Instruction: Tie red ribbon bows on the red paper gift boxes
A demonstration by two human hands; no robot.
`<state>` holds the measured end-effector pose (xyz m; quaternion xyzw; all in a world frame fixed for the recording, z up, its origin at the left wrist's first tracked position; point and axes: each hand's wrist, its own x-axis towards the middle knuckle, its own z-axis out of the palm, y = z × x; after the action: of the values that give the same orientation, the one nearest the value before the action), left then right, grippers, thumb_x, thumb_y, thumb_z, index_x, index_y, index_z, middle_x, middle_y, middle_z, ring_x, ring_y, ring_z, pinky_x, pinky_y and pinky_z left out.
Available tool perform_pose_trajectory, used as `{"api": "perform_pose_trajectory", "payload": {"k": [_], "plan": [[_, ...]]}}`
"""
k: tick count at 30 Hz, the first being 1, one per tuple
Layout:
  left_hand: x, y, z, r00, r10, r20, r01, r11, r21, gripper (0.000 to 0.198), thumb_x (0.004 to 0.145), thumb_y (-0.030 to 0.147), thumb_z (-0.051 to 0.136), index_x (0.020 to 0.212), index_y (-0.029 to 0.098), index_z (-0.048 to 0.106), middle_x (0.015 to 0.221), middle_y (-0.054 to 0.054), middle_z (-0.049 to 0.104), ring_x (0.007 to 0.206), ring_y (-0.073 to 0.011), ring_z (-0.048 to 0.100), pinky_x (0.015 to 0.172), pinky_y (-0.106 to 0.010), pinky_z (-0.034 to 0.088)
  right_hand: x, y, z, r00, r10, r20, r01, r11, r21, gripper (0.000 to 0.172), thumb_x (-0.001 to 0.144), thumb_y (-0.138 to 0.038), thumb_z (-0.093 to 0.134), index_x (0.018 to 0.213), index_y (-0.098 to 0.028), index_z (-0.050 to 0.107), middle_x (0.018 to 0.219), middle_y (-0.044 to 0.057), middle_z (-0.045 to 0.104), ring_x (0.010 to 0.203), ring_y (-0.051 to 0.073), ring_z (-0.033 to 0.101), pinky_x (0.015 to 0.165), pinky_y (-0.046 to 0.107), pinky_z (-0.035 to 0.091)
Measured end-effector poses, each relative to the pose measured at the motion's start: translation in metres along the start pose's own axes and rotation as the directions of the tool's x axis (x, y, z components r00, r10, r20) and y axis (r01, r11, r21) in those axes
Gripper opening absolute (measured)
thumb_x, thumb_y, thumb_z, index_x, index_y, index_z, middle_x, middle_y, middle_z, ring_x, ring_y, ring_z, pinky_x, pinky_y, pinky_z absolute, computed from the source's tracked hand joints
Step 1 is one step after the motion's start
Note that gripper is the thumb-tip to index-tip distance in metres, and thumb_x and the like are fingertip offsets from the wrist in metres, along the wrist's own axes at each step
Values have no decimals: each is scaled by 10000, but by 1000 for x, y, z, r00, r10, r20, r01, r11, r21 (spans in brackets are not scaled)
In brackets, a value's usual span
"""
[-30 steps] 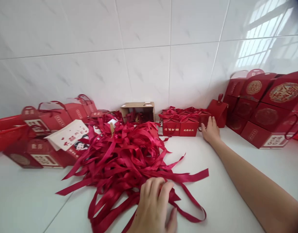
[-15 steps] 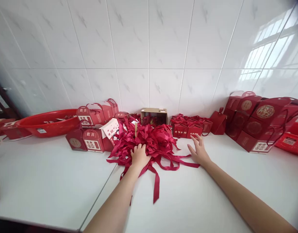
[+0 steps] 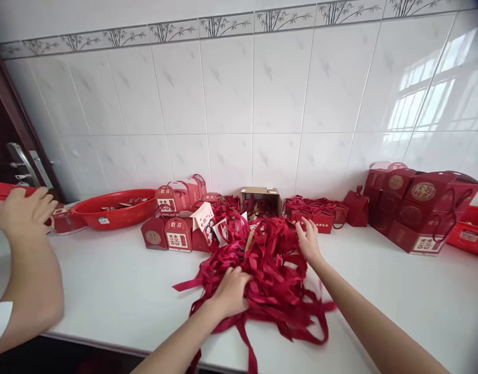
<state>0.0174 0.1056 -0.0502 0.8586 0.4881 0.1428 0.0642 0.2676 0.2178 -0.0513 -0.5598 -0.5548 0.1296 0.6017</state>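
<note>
A tangled heap of dark red satin ribbons [image 3: 274, 275] lies on the white table in front of me, loose ends trailing over the front edge. My left hand [image 3: 231, 292] rests on the heap's near left side, its fingers curled into the ribbons and partly hidden by them. At the heap's back right edge, my right hand [image 3: 309, 241] has its fingers stretched out and apart, touching or close beside the ribbons. White printed cards [image 3: 222, 231] stick up behind the heap.
Red gift boxes [image 3: 178, 234] stand behind on the left; more are stacked at right [image 3: 416, 208]. An open carton [image 3: 261, 192] sits by the wall. Red basins [image 3: 114, 208] stand at both sides. A co-worker's hand [image 3: 23, 208] holds something red at far left.
The ribbon heap has come nearer to me and spread out, with my left hand in it. My right hand now reaches to the heap's back edge. A co-worker's arm has entered at left.
</note>
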Motion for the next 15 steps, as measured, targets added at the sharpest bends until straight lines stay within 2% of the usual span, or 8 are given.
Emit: {"api": "perform_pose_trajectory", "payload": {"k": [1,3,5,6,8,9,12,15], "plan": [[-1,-11,-3,995,-75,-62,76,997,8,361,715,354,605,1029,176,619,932,-99,632,925,-280,556,876,-409,406,3,-5,3,1000,-14,0,14,1000,-2,594,880,-547,328,1327,-166,419,1434,181,263,1382,279,213,1108,492,228],[0,-31,-6,950,-217,-226,227,974,18,619,735,305,579,1317,148,439,1114,-150,574,1025,-299,531,885,-418,406,5,-12,9,998,-56,22,56,998,-2,590,874,-553,348,1327,-184,433,1457,159,237,1380,263,230,1109,462,247],[6,-44,-5,897,-269,-351,310,949,64,769,720,281,596,1425,196,301,1343,-179,419,1206,-348,416,958,-475,354,1,-15,15,987,-139,81,145,988,-62,599,832,-584,439,1304,-216,472,1488,130,194,1384,276,219,1108,463,251],[9,-49,-4,888,-266,-375,324,940,102,777,701,294,620,1418,231,326,1433,-167,319,1294,-384,307,1004,-524,297,-3,-15,18,975,-186,119,200,972,-121,608,795,-596,504,1280,-229,503,1500,118,174,1385,296,208,1105,476,253],[17,-55,-1,915,-259,-309,317,936,154,733,660,358,664,1350,248,440,1517,-120,202,1381,-429,78,1057,-601,170,-11,-10,23,949,-250,191,295,918,-264,586,755,-575,581,1230,-234,557,1501,112,185,1376,338,202,1082,515,278],[20,-56,1,931,-270,-244,313,937,155,722,649,382,670,1326,233,468,1522,-110,211,1393,-426,18,1068,-613,139,-14,-6,25,942,-260,211,319,889,-329,552,768,-549,579,1219,-233,569,1489,115,221,1369,351,206,1061,536,300],[31,-58,4,930,-349,-114,362,924,126,731,678,345,627,1354,158,419,1455,-149,357,1396,-400,103,1083,-588,176,-17,8,21,942,-260,215,330,837,-437,464,839,-464,500,1251,-255,544,1439,107,343,1352,354,229,987,572,370],[37,-55,6,912,-383,-146,401,907,128,680,735,299,556,1369,123,384,1406,-174,412,1368,-398,203,1090,-568,181,-12,25,-3,943,-262,205,331,801,-500,457,845,-447,480,1262,-266,531,1428,96,382,1341,353,239,956,581,393]]}}
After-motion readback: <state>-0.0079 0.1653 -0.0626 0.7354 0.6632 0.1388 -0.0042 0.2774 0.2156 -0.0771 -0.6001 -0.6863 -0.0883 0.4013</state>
